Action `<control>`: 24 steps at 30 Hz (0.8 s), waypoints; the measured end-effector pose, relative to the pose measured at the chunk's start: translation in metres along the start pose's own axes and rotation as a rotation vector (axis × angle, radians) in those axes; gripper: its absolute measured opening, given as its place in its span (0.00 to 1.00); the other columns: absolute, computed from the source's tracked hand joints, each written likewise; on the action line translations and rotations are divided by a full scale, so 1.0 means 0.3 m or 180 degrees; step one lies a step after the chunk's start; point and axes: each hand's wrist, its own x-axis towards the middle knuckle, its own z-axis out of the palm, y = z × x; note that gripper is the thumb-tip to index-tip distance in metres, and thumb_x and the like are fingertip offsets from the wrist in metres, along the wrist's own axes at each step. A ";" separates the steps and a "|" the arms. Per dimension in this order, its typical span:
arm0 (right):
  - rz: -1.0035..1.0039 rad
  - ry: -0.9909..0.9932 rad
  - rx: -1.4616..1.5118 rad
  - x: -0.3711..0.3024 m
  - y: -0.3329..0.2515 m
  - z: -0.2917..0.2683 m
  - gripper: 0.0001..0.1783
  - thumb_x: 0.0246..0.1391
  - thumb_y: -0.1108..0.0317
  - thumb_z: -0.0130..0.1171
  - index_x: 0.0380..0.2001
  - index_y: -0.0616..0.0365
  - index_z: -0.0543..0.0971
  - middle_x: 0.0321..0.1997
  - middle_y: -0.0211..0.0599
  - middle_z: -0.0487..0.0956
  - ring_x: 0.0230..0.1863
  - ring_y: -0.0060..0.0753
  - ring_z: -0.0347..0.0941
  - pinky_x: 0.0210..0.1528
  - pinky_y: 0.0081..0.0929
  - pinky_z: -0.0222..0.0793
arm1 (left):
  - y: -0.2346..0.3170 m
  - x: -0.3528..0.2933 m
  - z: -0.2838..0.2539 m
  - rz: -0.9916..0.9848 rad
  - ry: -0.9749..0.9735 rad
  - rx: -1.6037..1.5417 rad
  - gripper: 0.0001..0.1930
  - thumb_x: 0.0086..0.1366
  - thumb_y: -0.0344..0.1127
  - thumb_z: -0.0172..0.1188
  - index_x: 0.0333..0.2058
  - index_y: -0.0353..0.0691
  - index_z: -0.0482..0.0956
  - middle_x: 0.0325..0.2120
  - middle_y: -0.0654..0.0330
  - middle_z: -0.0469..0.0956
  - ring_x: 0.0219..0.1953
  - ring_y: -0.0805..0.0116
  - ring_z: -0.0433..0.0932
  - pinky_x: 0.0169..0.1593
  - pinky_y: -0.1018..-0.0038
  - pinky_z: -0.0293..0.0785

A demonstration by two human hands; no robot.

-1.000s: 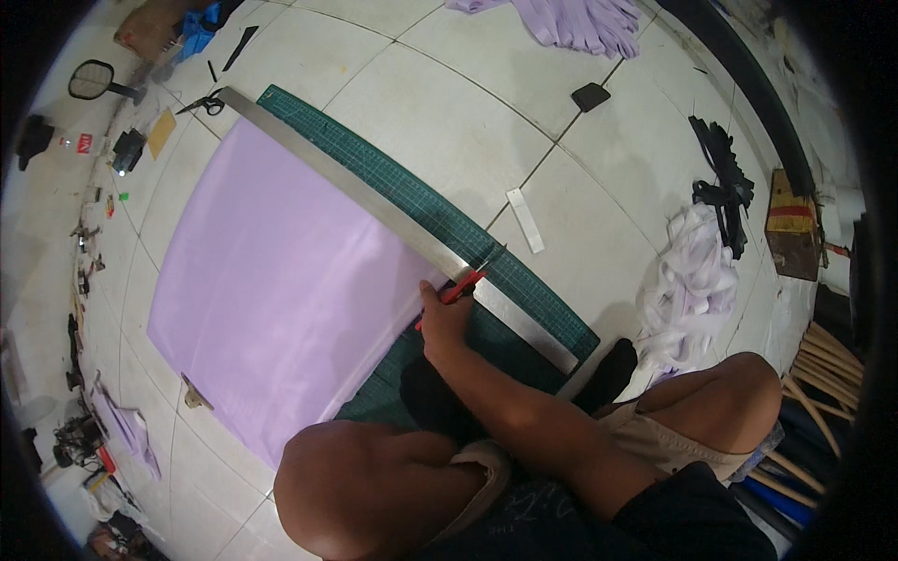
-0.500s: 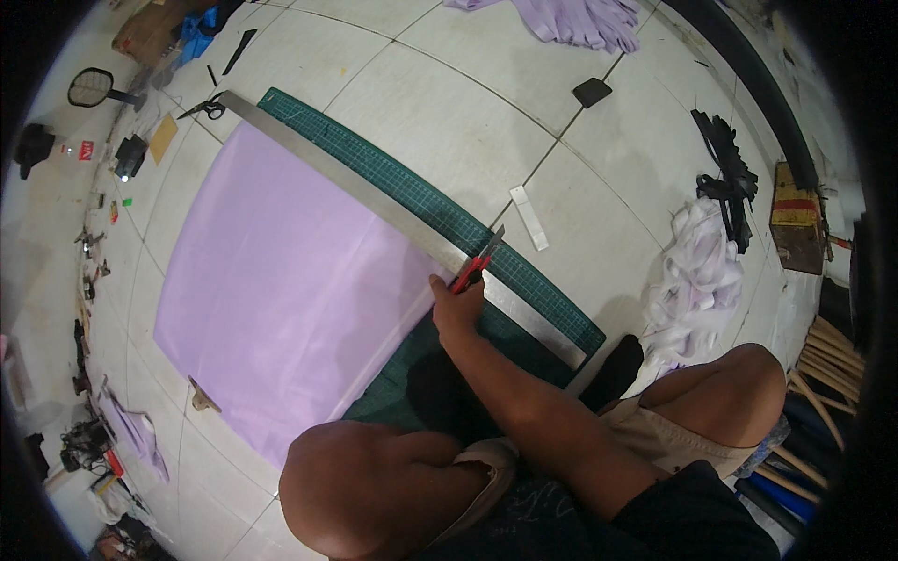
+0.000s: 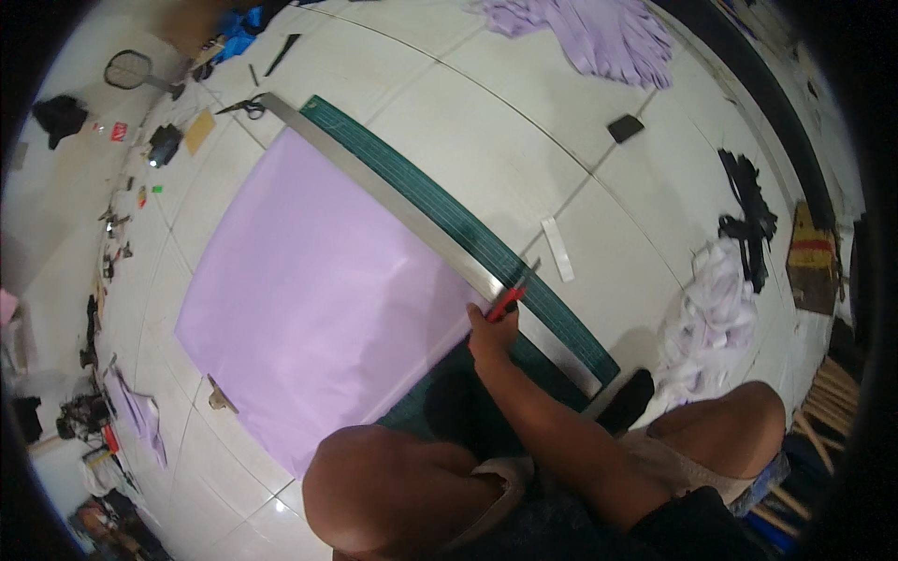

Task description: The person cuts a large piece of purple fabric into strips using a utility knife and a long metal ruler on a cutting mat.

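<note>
My right hand (image 3: 493,335) is closed around a red utility knife (image 3: 506,304), whose blade points up and away across the steel ruler. Its thumb rests by the near right corner of a folded sheet of lilac fabric (image 3: 309,280). The long steel ruler (image 3: 393,204) lies along the fabric's far edge. Beneath both is a green cutting mat (image 3: 421,206), which shows beyond the ruler and beside my legs. A metal clip (image 3: 221,396) grips the fabric's left edge. My left hand is out of view.
Black scissors (image 3: 248,108) lie past the ruler's far end. A white strip (image 3: 557,250) and a dark flat piece (image 3: 626,128) are on the tiled floor. Lilac strips (image 3: 608,37) lie at the top; a white fabric heap (image 3: 711,309) and black strips (image 3: 746,215) are at right.
The whole view has shifted, so everything appears farther right and lower. My right hand and the knife stay at about the same place on the ruler.
</note>
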 end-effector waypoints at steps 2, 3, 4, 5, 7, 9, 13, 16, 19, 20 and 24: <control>0.0004 -0.0103 0.0007 -0.001 -0.003 -0.003 0.35 0.49 0.73 0.73 0.59 0.61 0.68 0.54 0.42 0.76 0.54 0.38 0.74 0.58 0.34 0.69 | 0.009 0.017 0.017 0.0125 0.0049 -0.0126 0.38 0.59 0.41 0.70 0.65 0.38 0.64 0.65 0.41 0.59 0.65 0.47 0.64 0.61 0.54 0.68; 0.0033 -0.0235 0.0109 -0.016 -0.024 -0.011 0.35 0.49 0.74 0.73 0.59 0.61 0.68 0.55 0.42 0.76 0.54 0.38 0.74 0.58 0.34 0.69 | 0.024 0.027 0.018 0.0203 0.0107 -0.0223 0.38 0.59 0.41 0.70 0.65 0.38 0.64 0.65 0.41 0.59 0.65 0.47 0.64 0.62 0.54 0.68; 0.0063 -0.0371 0.0204 -0.035 -0.045 -0.012 0.35 0.50 0.74 0.72 0.60 0.61 0.67 0.55 0.42 0.76 0.55 0.38 0.74 0.58 0.34 0.69 | 0.051 0.042 0.011 0.0328 0.0206 -0.0322 0.38 0.59 0.41 0.70 0.65 0.38 0.64 0.65 0.41 0.59 0.65 0.47 0.63 0.62 0.54 0.68; -0.0016 -0.0361 0.0335 -0.018 -0.034 -0.016 0.35 0.50 0.75 0.72 0.60 0.61 0.67 0.55 0.42 0.76 0.55 0.38 0.74 0.58 0.34 0.69 | 0.088 0.065 0.025 0.0450 0.0248 -0.0413 0.38 0.59 0.41 0.70 0.65 0.38 0.64 0.65 0.41 0.59 0.65 0.47 0.63 0.62 0.54 0.68; -0.0149 -0.0337 0.0564 0.028 0.028 -0.017 0.34 0.51 0.76 0.71 0.60 0.61 0.67 0.56 0.41 0.76 0.55 0.39 0.74 0.58 0.34 0.69 | 0.192 0.124 0.047 0.0752 0.0451 -0.0601 0.38 0.59 0.41 0.70 0.65 0.38 0.64 0.65 0.41 0.59 0.65 0.47 0.63 0.62 0.54 0.68; 0.0042 -0.0470 0.0795 -0.011 -0.002 -0.002 0.33 0.52 0.78 0.69 0.59 0.61 0.67 0.56 0.41 0.76 0.56 0.38 0.74 0.59 0.33 0.69 | 0.296 0.154 -0.003 0.1017 0.0788 -0.0801 0.38 0.59 0.41 0.70 0.65 0.38 0.64 0.65 0.41 0.59 0.66 0.47 0.63 0.62 0.54 0.68; 0.0028 -0.0535 0.0794 -0.039 -0.037 -0.003 0.29 0.52 0.77 0.69 0.56 0.62 0.70 0.54 0.39 0.76 0.53 0.35 0.74 0.57 0.33 0.70 | 0.397 0.173 -0.048 0.1255 0.1142 -0.0998 0.38 0.59 0.40 0.70 0.65 0.38 0.63 0.66 0.42 0.58 0.66 0.46 0.63 0.62 0.53 0.67; -0.0186 -0.0344 0.0446 0.018 0.019 -0.007 0.26 0.53 0.75 0.70 0.53 0.61 0.71 0.46 0.36 0.77 0.43 0.30 0.75 0.47 0.30 0.73 | 0.374 0.181 -0.016 0.1231 0.1145 -0.1017 0.39 0.59 0.40 0.70 0.66 0.39 0.63 0.66 0.42 0.58 0.66 0.46 0.62 0.62 0.53 0.67; -0.0400 -0.0396 0.0352 0.073 0.056 -0.023 0.25 0.52 0.72 0.71 0.51 0.61 0.71 0.37 0.32 0.76 0.32 0.25 0.74 0.32 0.26 0.72 | 0.327 0.176 0.026 0.1144 0.1075 -0.0999 0.39 0.59 0.40 0.71 0.66 0.39 0.63 0.66 0.42 0.58 0.66 0.46 0.62 0.63 0.53 0.67; -0.0584 -0.0471 0.0386 0.075 0.051 -0.029 0.24 0.52 0.71 0.72 0.50 0.60 0.72 0.34 0.30 0.75 0.28 0.24 0.73 0.27 0.25 0.70 | 0.313 0.169 0.031 0.1090 0.1062 -0.0985 0.39 0.59 0.40 0.71 0.66 0.39 0.63 0.66 0.42 0.58 0.66 0.46 0.62 0.63 0.53 0.67; -0.0595 -0.1179 -0.1519 0.005 -0.157 -0.140 0.28 0.47 0.61 0.78 0.45 0.60 0.73 0.27 0.35 0.76 0.28 0.38 0.76 0.30 0.36 0.73 | 0.216 0.149 -0.030 0.0942 0.1146 -0.0840 0.39 0.59 0.40 0.71 0.66 0.39 0.63 0.67 0.42 0.57 0.67 0.46 0.62 0.63 0.53 0.67</control>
